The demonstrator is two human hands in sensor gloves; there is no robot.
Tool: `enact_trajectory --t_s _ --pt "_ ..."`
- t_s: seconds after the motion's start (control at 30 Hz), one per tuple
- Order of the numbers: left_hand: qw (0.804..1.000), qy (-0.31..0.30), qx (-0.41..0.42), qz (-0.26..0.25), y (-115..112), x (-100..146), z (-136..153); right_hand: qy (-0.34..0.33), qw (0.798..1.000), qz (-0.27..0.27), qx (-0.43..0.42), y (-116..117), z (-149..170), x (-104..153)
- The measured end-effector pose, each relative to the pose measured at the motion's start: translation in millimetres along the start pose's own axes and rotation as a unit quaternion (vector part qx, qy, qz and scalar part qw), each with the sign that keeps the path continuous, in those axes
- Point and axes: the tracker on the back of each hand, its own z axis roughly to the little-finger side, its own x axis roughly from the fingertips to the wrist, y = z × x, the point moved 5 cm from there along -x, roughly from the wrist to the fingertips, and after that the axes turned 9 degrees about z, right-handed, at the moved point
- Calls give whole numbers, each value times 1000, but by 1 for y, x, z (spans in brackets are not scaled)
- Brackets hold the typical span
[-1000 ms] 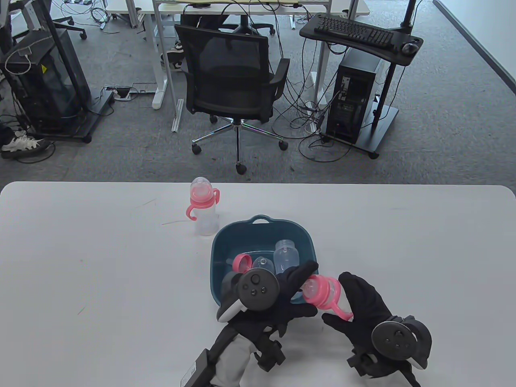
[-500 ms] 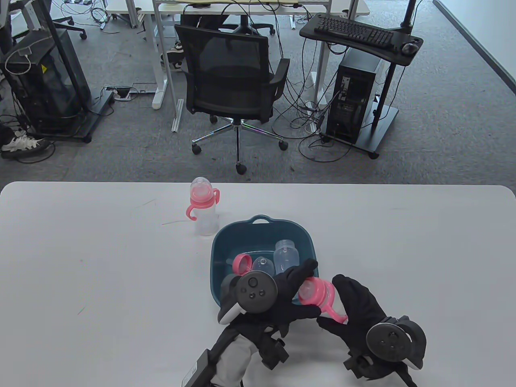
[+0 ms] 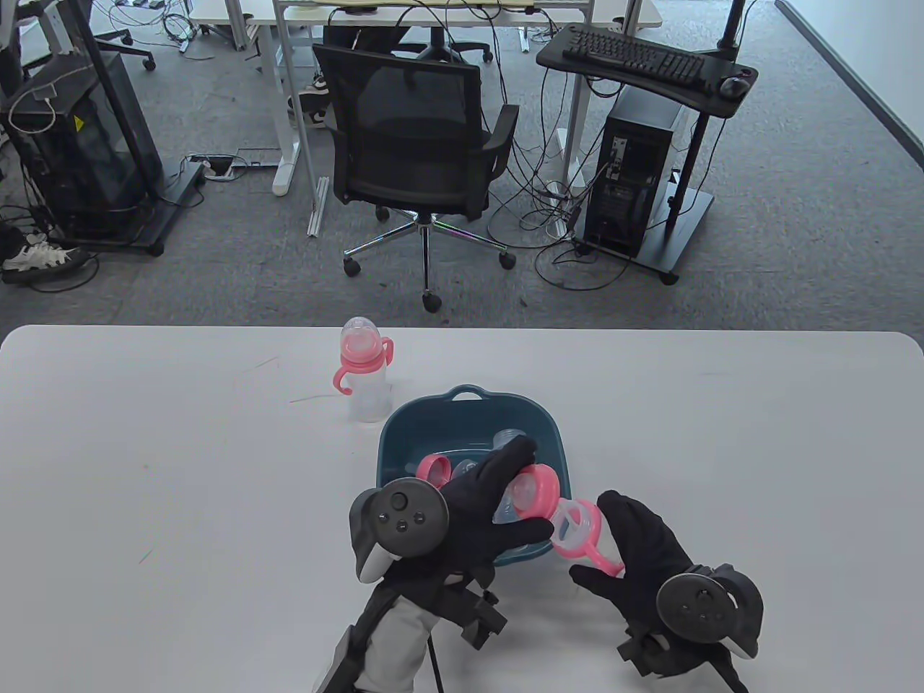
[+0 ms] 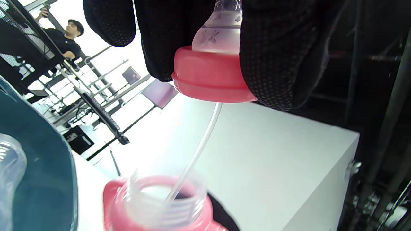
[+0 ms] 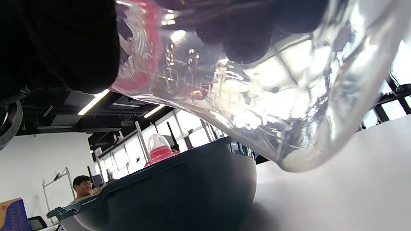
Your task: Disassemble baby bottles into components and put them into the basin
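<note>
My left hand (image 3: 505,498) grips a pink screw collar with its clear nipple (image 3: 533,493) just over the teal basin's (image 3: 469,399) near right corner. In the left wrist view the collar (image 4: 208,73) hangs above the open bottle neck (image 4: 167,199), and a thin clear straw (image 4: 196,154) runs from it down into the neck. My right hand (image 3: 635,548) holds the clear bottle body with its pink handle ring (image 3: 577,525) beside the basin; the body (image 5: 240,96) fills the right wrist view. Another assembled bottle (image 3: 363,368) stands upright left of the basin's far edge.
Inside the basin lie a pink ring (image 3: 433,468) and a clear bottle body (image 3: 507,437), partly hidden by my left hand. The basin wall (image 5: 179,192) is close under the held bottle. An office chair (image 3: 415,144) stands beyond the table's far edge.
My left hand has lifted the pink collar with the nipple off the bottle and carried it left and away, over the basin. The right hand and bottle body barely moved.
</note>
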Motion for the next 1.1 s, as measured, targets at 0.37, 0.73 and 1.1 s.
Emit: enact_trajectory --t_s 0.37,0.73,1.1 --pt "994 -26 73 -74 36 15 4 11 1000 -17 9 6 6 0" --pt "993 20 59 -101 53 22 28 17 1000 -21 9 8 9 0" --pt "990 121 -31 -65 40 16 70 20 1000 -22 10 7 11 0"
